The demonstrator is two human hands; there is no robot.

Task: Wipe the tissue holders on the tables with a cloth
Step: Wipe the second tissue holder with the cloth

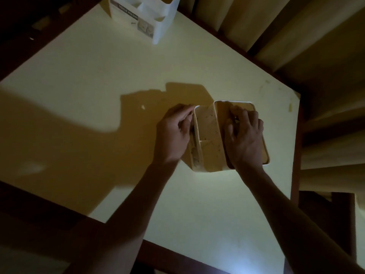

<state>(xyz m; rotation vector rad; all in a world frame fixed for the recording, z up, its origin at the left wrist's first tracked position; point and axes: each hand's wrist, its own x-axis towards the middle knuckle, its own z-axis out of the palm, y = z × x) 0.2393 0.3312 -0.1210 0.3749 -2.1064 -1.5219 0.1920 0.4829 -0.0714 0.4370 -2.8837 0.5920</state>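
Your right hand (245, 135) covers part of the near tissue holder (209, 135); whether it holds a cloth is unclear. The far tissue holder (142, 18) is cut off at the top edge.

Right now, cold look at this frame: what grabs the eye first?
Two bare hands on a cream tissue holder at centre right of the pale table: the left hand grips its left wall, while the right hand reaches into the larger right compartment. Dark specks dot the holder's inside. A second, white holder stands at the far edge, and a long arm shadow crosses the left.
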